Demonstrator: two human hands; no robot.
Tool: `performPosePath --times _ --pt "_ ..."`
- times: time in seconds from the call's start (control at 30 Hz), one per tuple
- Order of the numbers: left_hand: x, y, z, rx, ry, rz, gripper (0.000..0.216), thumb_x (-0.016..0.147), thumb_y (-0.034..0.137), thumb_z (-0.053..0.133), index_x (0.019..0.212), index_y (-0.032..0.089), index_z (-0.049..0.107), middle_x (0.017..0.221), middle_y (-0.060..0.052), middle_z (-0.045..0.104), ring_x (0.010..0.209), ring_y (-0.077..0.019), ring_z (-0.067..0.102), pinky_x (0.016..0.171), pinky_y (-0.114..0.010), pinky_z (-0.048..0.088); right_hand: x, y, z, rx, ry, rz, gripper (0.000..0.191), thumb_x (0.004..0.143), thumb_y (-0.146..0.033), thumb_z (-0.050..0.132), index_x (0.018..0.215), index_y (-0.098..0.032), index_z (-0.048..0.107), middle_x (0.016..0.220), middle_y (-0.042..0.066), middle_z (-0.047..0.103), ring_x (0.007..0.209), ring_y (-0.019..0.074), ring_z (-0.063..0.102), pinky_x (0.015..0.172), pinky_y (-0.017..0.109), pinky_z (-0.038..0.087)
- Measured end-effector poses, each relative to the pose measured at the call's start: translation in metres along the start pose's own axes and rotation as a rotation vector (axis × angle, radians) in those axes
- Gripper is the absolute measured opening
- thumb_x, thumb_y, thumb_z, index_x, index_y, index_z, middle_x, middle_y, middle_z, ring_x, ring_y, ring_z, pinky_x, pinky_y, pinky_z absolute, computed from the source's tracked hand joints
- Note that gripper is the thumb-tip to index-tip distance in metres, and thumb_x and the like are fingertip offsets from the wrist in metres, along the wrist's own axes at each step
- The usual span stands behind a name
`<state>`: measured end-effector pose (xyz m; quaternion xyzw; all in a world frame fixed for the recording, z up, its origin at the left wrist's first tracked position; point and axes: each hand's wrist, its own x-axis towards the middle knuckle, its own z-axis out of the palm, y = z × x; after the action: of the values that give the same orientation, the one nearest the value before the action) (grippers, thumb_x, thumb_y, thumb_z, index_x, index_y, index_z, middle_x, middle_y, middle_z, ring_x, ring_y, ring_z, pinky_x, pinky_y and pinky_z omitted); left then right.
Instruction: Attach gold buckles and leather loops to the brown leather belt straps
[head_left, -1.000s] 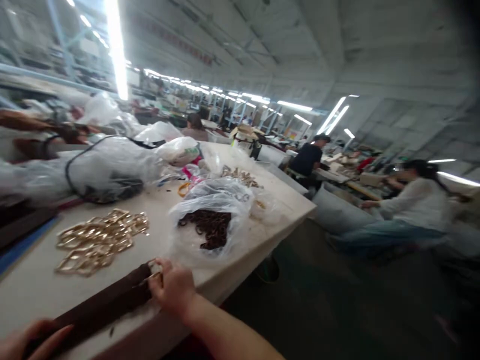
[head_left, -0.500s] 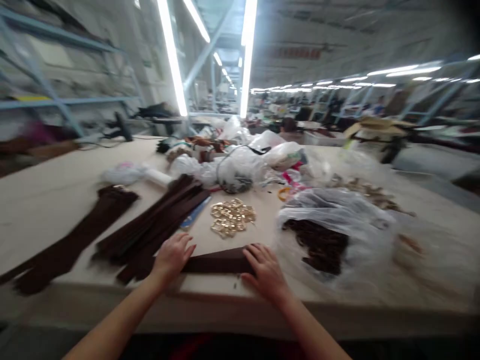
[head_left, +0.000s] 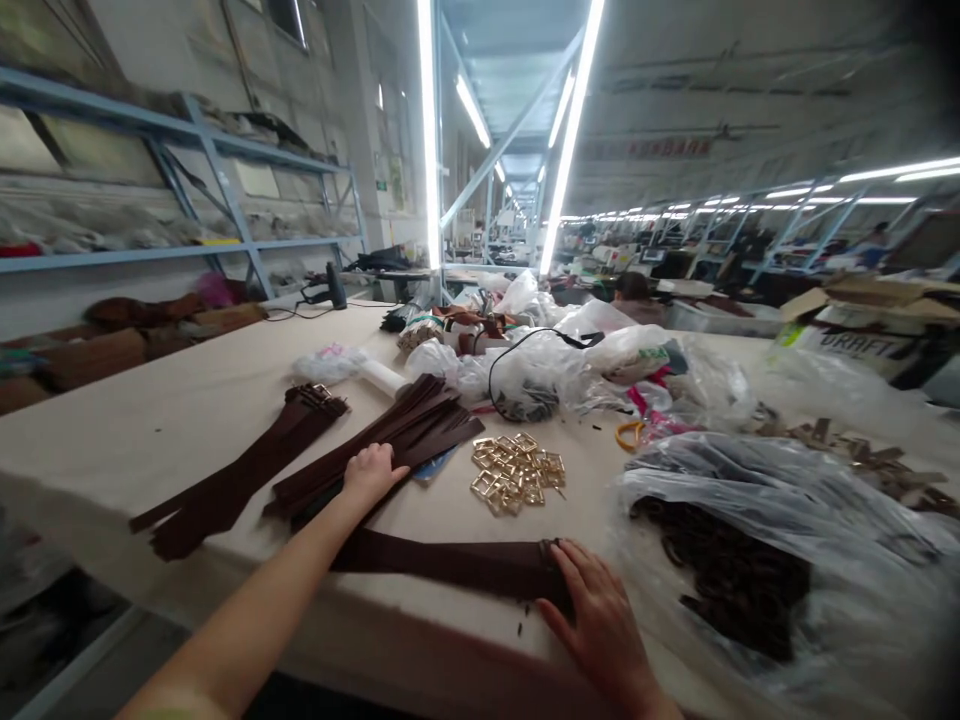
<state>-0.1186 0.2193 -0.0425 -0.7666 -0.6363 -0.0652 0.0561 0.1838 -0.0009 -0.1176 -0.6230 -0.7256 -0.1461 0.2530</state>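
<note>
My left hand (head_left: 373,472) lies on a fanned bundle of dark brown straps (head_left: 420,415), fingers curled over the upper ones; the undersides of the fingers are hidden. At the table's front edge, a flat brown strap stack (head_left: 457,565) lies crosswise, its left end near the bundle. My right hand (head_left: 596,610) closes around its right end, with fingers on the far side and thumb on the near side. Beyond the stack is a heap of gold-coloured buckles (head_left: 517,472). On the left lie more brown straps (head_left: 247,470) with buckles at their far end.
On the right an open clear plastic bag (head_left: 675,470) holds small dark brown loops (head_left: 750,580). Plastic-wrapped goods (head_left: 525,370) are piled at the back, near an orange tape ring (head_left: 628,434). Behind them stand a cardboard box (head_left: 855,320) and blue shelving (head_left: 217,190).
My left hand has gone from the front strap stack up onto the strap bundle. My right hand stays at the stack's right end. The view has swung left.
</note>
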Motion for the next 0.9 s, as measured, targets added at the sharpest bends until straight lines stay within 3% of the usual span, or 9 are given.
performPosePath --times 0.23,0.37,0.43,0.5,0.6,0.7,0.77,0.83,0.9 --pt "-0.008 0.024 -0.033 -0.111 -0.003 0.143 0.014 0.082 0.03 0.048 0.084 0.017 0.05 0.08 -0.005 0.059 0.076 -0.019 0.058 0.065 -0.026 0.038 0.001 -0.005 -0.015 0.136 0.048 0.022 0.043 0.08 -0.035 0.052 0.12 -0.02 0.048 0.117 0.012 0.056 0.111 0.0262 0.049 0.092 0.044 0.039" --pt "-0.036 0.042 -0.07 -0.325 0.013 0.289 0.021 0.081 0.039 0.046 0.081 0.018 0.047 0.072 0.0 0.054 0.067 -0.0161 0.053 0.063 -0.024 0.036 0.008 -0.024 -0.034 0.453 0.037 0.167 0.026 0.084 -0.026 0.046 0.107 -0.022 0.056 0.099 0.009 0.061 0.094 0.0211 0.056 0.082 0.038 0.044" --pt "-0.058 0.047 -0.084 -0.514 -0.141 0.381 0.026 0.078 0.045 0.05 0.078 0.019 0.047 0.068 0.003 0.053 0.065 -0.0145 0.051 0.062 -0.022 0.036 0.016 -0.036 -0.042 0.762 -0.006 0.33 0.029 0.083 -0.034 0.047 0.108 -0.021 0.054 0.083 0.005 0.06 0.075 0.017 0.057 0.068 0.032 0.046" --pt "-0.083 0.052 -0.09 -0.658 -0.398 0.414 0.028 0.072 0.045 0.055 0.073 0.019 0.047 0.066 0.004 0.052 0.064 -0.0142 0.049 0.058 -0.02 0.036 0.024 -0.042 -0.047 1.134 -0.012 0.486 0.044 0.08 -0.048 0.048 0.113 -0.019 0.049 0.068 0.0 0.054 0.055 0.0119 0.049 0.051 0.025 0.041" --pt "-0.119 0.061 -0.088 -0.848 -0.75 0.401 0.023 0.066 0.039 0.06 0.071 0.019 0.05 0.066 0.004 0.054 0.065 -0.0148 0.05 0.056 -0.019 0.038 0.03 -0.046 -0.052 1.497 0.058 0.737 0.042 0.078 -0.054 0.047 0.095 -0.016 0.054 0.056 -0.004 0.043 0.043 0.0069 0.033 0.04 0.02 0.028" --pt "-0.143 0.075 -0.082 -1.073 -1.032 0.383 0.025 0.066 0.038 0.061 0.085 0.021 0.059 0.078 0.002 0.062 0.078 -0.0205 0.055 0.068 -0.023 0.044 0.026 -0.052 -0.054 1.559 0.019 0.88 0.033 0.075 -0.049 0.055 0.073 -0.016 0.053 0.055 -0.005 0.041 0.044 0.0055 0.03 0.04 0.019 0.025" --pt "-0.153 0.087 -0.078 -1.192 -1.173 0.344 0.031 0.069 0.042 0.06 0.093 0.022 0.061 0.087 0.001 0.064 0.088 -0.0228 0.056 0.076 -0.025 0.044 0.024 -0.056 -0.052 1.54 -0.098 0.843 0.034 0.073 -0.05 0.058 0.071 -0.017 0.052 0.056 -0.004 0.043 0.044 0.0057 0.033 0.04 0.019 0.027" --pt "-0.157 0.097 -0.071 -1.262 -1.234 0.241 0.034 0.072 0.048 0.057 0.093 0.021 0.061 0.083 0.0 0.064 0.081 -0.0202 0.059 0.07 -0.024 0.046 0.025 -0.055 -0.049 1.482 -0.226 0.748 0.036 0.074 -0.052 0.054 0.07 -0.017 0.053 0.056 -0.003 0.045 0.045 0.0072 0.038 0.042 0.02 0.031" --pt "-0.158 0.102 -0.062 -1.341 -1.23 0.099 0.041 0.073 0.053 0.055 0.097 0.021 0.057 0.073 0.001 0.063 0.063 -0.0147 0.058 0.055 -0.02 0.044 0.034 -0.044 -0.044 1.362 -0.271 0.652 0.042 0.078 -0.055 0.046 0.069 -0.016 0.056 0.057 0.0 0.051 0.05 0.0105 0.046 0.047 0.023 0.038"
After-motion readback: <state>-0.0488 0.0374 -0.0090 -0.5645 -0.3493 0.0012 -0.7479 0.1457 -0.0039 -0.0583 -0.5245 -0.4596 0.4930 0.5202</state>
